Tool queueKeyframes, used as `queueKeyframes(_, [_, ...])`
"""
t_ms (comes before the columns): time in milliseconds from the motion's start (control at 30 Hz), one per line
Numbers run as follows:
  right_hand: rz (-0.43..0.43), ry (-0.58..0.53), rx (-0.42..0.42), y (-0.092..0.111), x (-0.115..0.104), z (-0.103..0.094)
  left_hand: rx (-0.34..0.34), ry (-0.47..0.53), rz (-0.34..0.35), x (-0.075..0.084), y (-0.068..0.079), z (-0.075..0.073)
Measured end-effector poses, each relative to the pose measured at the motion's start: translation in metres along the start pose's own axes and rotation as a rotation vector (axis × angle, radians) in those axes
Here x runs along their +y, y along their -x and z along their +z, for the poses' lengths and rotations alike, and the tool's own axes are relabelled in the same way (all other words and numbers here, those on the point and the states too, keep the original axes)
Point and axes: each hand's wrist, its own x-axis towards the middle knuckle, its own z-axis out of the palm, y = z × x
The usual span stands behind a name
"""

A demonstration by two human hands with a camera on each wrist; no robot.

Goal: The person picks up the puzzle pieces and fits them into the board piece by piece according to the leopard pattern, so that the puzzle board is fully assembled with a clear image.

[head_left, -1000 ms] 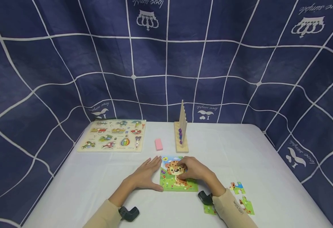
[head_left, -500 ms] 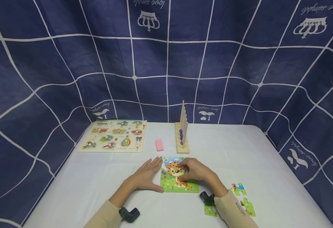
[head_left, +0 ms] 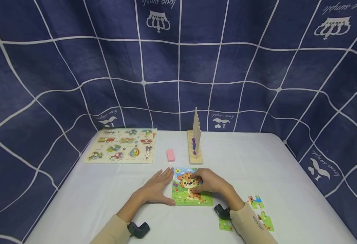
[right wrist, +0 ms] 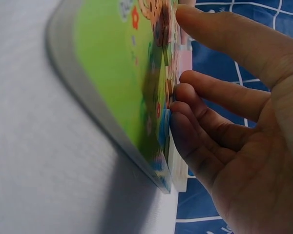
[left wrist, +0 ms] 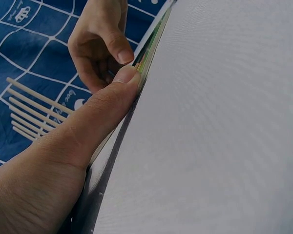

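Observation:
A square jigsaw puzzle board (head_left: pixel 181 196) with a cartoon leopard lies flat on the white table. At its left edge rests my left hand (head_left: pixel 157 188), fingers extended and thumb against the near left corner; the left wrist view shows the thumb (left wrist: pixel 100 114) along the board's side. My right hand (head_left: pixel 212 183) is bent over the right half of the picture. In the right wrist view its thumb and fingertips (right wrist: pixel 183 124) lie on the puzzle's surface, spread apart, covering part of the upper right. Some pieces there stand slightly raised.
Loose puzzle pieces (head_left: pixel 265 220) lie to the right, one partly under the right sleeve. Behind the board are a pink block (head_left: pixel 170 155) and a wooden stand (head_left: pixel 195 158) with upright rods and purple and blue beads. A peg puzzle (head_left: pixel 121 145) of vehicles sits at back left.
Both hands keep their places on the puzzle board throughout. The whole head view shifts only slightly.

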Motion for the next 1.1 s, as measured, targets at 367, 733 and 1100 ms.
queueKeyframes(367, [-0.006, -0.025, -0.002, 0.003, -0.001, -0.003, 0.002, 0.001, 0.000, 0.000, 0.000, 0.000])
queueKeyframes(733, [-0.019, -0.042, 0.010, 0.024, 0.005, -0.011, 0.007, 0.017, -0.012, 0.000, 0.000, 0.001])
queueKeyframes(1100, [0.042, -0.135, 0.046, 0.079, 0.045, -0.031, 0.005, 0.015, -0.021, 0.000, -0.001, 0.002])
